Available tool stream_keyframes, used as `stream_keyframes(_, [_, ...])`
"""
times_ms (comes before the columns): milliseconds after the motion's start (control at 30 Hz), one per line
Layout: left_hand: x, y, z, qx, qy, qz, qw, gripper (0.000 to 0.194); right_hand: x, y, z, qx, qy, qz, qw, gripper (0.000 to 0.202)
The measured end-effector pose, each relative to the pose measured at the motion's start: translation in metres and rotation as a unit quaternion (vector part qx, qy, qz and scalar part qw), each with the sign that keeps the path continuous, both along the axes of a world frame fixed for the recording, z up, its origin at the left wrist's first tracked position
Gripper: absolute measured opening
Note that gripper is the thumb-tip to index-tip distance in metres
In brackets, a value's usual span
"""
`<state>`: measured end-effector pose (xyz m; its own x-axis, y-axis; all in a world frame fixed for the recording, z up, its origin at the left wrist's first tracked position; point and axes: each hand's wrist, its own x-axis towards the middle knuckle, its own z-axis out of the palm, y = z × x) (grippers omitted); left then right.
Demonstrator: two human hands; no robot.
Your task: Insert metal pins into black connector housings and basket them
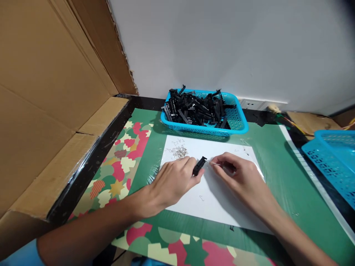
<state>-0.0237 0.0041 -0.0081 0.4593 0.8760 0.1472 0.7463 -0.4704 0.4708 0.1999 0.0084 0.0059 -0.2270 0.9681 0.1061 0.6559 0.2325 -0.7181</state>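
Observation:
My left hand (180, 177) is closed round a small black plastic part (199, 166), whose notched upper end sticks out past the thumb and fingers. Opposite it, my right hand (235, 168) pinches a thin metal tool (215, 163) like a pick or tweezers, its tip close to that end of the part. Whether the tip touches, I cannot tell. Both hands are above a white sheet (219, 199). Beyond my left hand lies a heap of small thin bent wire pieces (179, 150), and one loose wire piece (201, 198) rests nearer to me.
A blue basket (205, 130) full of black plastic parts (194, 109) stands against the wall. At the right is another blue basket (330, 159). Cardboard (55, 92) walls the left side. A power socket (252, 104) and cables (294, 125) are at the back right.

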Motion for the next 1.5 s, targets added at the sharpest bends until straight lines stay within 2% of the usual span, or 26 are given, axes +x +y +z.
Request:
stream_keyframes(133, [0.001,-0.001,-0.004,0.073,0.036,-0.050,0.995,0.027,-0.001,0.002,-0.007,-0.025,-0.027,-0.011,0.999,0.015])
stream_keyframes(233, [0.001,-0.001,-0.007,0.096,0.050,-0.070,0.992,0.027,-0.002,0.001,-0.009,-0.036,-0.043,-0.024,0.998,0.016])
stream_keyframes(467, [0.001,0.000,-0.005,0.062,0.062,-0.073,0.993,0.029,-0.004,0.000,-0.010,-0.014,-0.047,-0.036,0.998,0.017])
stream_keyframes(867, [0.000,0.001,-0.007,0.038,0.069,-0.077,0.994,0.041,-0.014,-0.004,-0.015,-0.038,0.009,-0.096,0.995,0.017])
stream_keyframes(1067, [0.000,0.000,-0.006,0.025,0.069,-0.056,0.996,0.043,-0.013,-0.005,-0.012,-0.046,0.032,-0.069,0.996,0.019])
stream_keyframes(1333, [0.002,0.001,0.000,0.014,0.067,-0.033,0.997,0.046,0.005,0.003,0.001,-0.035,-0.012,-0.029,0.999,0.027])
stream_keyframes(1400, [0.002,0.001,0.003,0.010,0.071,-0.031,0.997,0.046,0.011,0.004,0.002,-0.018,-0.004,-0.029,0.999,0.028])
stream_keyframes(1500, [0.001,0.000,0.004,0.013,0.070,-0.033,0.997,0.048,0.016,0.003,0.002,0.052,0.014,-0.036,0.998,0.023])
